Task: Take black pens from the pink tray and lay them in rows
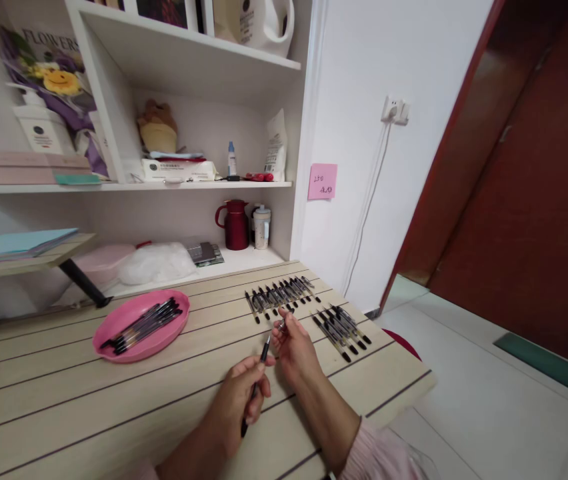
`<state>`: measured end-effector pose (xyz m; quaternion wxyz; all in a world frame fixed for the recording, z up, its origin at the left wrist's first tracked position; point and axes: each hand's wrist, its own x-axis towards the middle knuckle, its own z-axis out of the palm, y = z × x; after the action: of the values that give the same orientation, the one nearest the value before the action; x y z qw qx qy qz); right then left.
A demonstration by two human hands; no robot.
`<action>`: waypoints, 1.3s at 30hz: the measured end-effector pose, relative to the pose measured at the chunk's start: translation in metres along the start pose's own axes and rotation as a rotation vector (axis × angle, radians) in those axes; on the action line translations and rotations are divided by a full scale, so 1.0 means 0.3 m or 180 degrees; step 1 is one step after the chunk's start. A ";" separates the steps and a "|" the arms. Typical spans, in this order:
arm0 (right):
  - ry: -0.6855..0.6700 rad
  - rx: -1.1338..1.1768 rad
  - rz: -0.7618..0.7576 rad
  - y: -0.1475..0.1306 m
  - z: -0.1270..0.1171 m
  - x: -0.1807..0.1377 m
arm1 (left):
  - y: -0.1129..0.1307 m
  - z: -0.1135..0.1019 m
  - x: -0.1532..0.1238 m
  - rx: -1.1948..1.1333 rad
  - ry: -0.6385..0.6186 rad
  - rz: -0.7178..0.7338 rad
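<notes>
My left hand (241, 395) is closed around a black pen (257, 385) that points up and away over the wooden table (64, 393). My right hand (295, 347) pinches a small pen part (282, 325) just above and right of the pen's tip. Beyond my hands lie two rows of black pens: a far row (279, 295) and a nearer row (341, 328) to the right. A pink tray (141, 325) holding several more black pens sits to the left.
White shelves behind the table hold a red jug (235, 225), a white cup (262, 227), bottles, boxes and a flower print. A pink note (323, 181) sticks to the wall. The table's right edge drops to a tiled floor beside a red door (529, 173).
</notes>
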<state>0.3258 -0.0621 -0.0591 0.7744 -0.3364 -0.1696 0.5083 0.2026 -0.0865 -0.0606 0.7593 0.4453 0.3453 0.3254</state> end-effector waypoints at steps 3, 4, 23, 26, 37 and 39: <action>-0.0031 -0.0913 -0.0051 -0.017 -0.033 0.009 | 0.006 0.002 -0.006 -0.0018 0.0083 0.0013; -0.0090 -0.1366 -0.0126 -0.030 -0.053 0.009 | 0.008 0.004 -0.009 -0.0013 0.0109 0.0012; 0.0390 -0.7011 -0.1297 -0.228 -0.288 -0.008 | 0.010 0.007 -0.014 0.0133 0.0024 -0.0049; 0.0409 -0.7025 -0.1350 -0.234 -0.287 -0.009 | 0.008 0.006 -0.013 0.0158 -0.0003 -0.0059; -0.0100 -0.4665 -0.1230 -0.194 -0.197 -0.041 | 0.013 0.020 -0.022 0.0189 0.0009 -0.0024; -0.0464 -0.3424 -0.0679 -0.152 -0.147 -0.050 | 0.011 0.021 -0.020 0.0193 0.0011 -0.0002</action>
<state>0.3769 -0.1027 -0.0578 0.5269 -0.6295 -0.4916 0.2907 0.2037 -0.0929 -0.0540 0.7450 0.4674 0.3564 0.3154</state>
